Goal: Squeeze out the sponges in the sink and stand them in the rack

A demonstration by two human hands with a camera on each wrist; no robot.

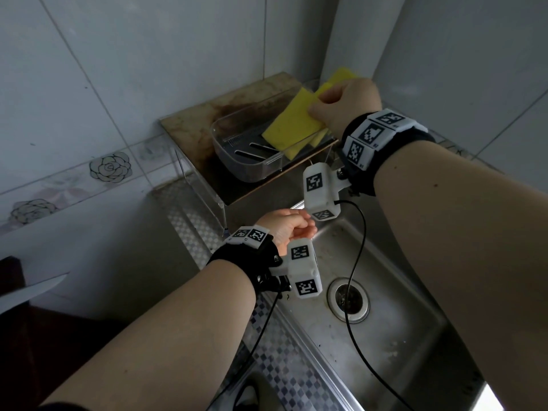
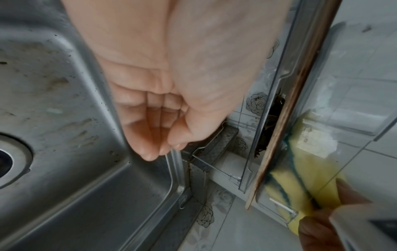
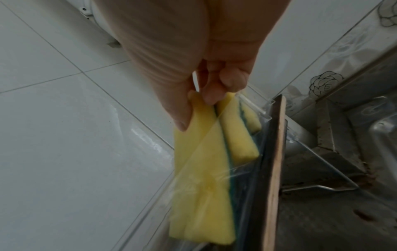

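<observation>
**Sponge going into the rack**

The right hand (image 1: 345,103) pinches the top edge of a yellow sponge (image 1: 292,121) between thumb and fingers and holds it on edge inside the clear rack (image 1: 237,161), tilted rather than fully upright. Gripping the top edge lets the lower edge meet the slotted floor first. Two more sponges (image 3: 238,134) already stand just beside it at the rack's right end, so this one probably leans against them for support. The rack sits on a stained board (image 1: 189,120) raised behind the sink (image 1: 385,336), likely so drips run off toward the basin. The left hand (image 1: 289,228) hangs over the sink's corner, fingers loosely curled, holding nothing. No sponge shows in the sink, so this looks like the last.
</observation>
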